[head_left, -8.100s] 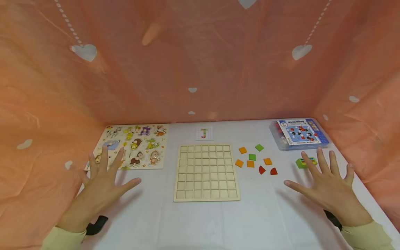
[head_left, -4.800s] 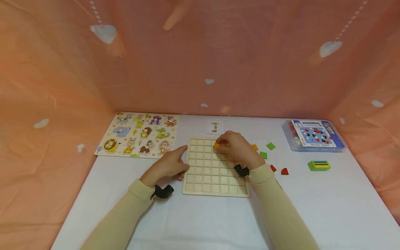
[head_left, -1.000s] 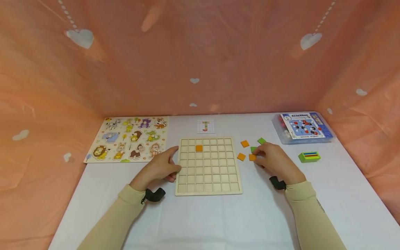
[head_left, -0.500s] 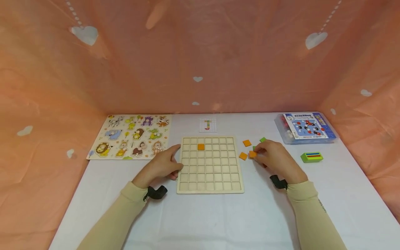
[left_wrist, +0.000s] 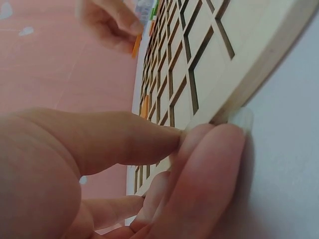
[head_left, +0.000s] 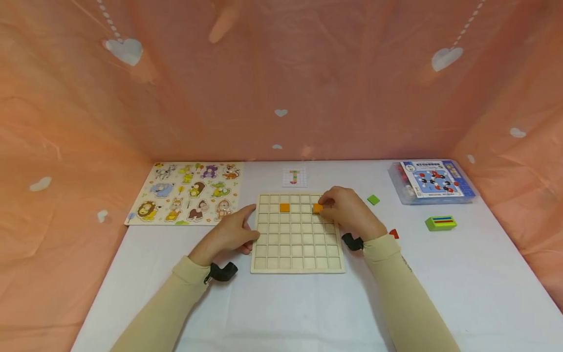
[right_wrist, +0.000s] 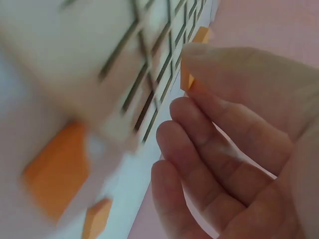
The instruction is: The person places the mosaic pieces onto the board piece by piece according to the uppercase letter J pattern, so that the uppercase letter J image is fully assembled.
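A wooden grid board [head_left: 292, 239] lies on the white table, with one orange square tile [head_left: 284, 208] in a cell of its second row. My left hand [head_left: 226, 232] holds the board's left edge; in the left wrist view its thumb touches the rim beside curled fingers. Over the board's upper right part, my right hand [head_left: 349, 212] pinches another orange square tile [right_wrist: 186, 77] between thumb and index finger. Its remaining fingers are bent and hold nothing. Behind the board lies a small card [head_left: 294, 177] printed with a J-shaped coloured pattern.
Right of the board are a green tile [head_left: 373, 199], a red piece [head_left: 394, 234] partly behind the sleeve, and loose orange tiles [right_wrist: 60, 172]. Farther right stand a striped green block [head_left: 441, 223] and a plastic box [head_left: 433, 181]. An animal puzzle board [head_left: 184, 193] lies at left.
My right hand has lifted an orange tile from the loose pieces and carried it left over the board. Earlier it set the first orange tile in the grid. The left hand stays at the edge.
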The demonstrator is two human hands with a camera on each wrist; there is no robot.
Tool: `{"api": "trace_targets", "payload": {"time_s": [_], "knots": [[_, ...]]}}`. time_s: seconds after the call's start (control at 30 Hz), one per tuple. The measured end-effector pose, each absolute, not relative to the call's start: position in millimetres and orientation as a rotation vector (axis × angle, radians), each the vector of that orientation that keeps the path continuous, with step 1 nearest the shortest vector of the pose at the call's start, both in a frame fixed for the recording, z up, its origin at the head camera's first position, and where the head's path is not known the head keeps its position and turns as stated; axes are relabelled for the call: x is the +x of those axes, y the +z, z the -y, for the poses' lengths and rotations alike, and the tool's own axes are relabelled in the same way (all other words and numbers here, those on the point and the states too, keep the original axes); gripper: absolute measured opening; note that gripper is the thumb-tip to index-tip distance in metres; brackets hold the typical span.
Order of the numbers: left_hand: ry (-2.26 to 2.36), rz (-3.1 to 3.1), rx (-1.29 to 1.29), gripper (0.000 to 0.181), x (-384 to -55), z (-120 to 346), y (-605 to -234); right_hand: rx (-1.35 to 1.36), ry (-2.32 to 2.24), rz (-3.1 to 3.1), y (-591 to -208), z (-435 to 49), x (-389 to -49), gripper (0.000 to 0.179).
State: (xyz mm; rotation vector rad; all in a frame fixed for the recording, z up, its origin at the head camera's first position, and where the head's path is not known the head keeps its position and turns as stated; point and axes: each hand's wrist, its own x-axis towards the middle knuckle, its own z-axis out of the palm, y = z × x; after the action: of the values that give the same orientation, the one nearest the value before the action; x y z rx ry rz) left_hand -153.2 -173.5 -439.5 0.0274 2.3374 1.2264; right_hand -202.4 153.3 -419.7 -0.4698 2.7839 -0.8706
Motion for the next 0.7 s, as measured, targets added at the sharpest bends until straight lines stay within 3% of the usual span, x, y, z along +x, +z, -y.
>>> {"api": "trace_targets", "payload": {"time_s": [0.7], "knots": [[1.216,-2.366,0.023,0.09,-151.2,171.0,-438.4,-0.553,-0.77,-2.793,-424.1,-125.8,-212.7,0.02]]}}
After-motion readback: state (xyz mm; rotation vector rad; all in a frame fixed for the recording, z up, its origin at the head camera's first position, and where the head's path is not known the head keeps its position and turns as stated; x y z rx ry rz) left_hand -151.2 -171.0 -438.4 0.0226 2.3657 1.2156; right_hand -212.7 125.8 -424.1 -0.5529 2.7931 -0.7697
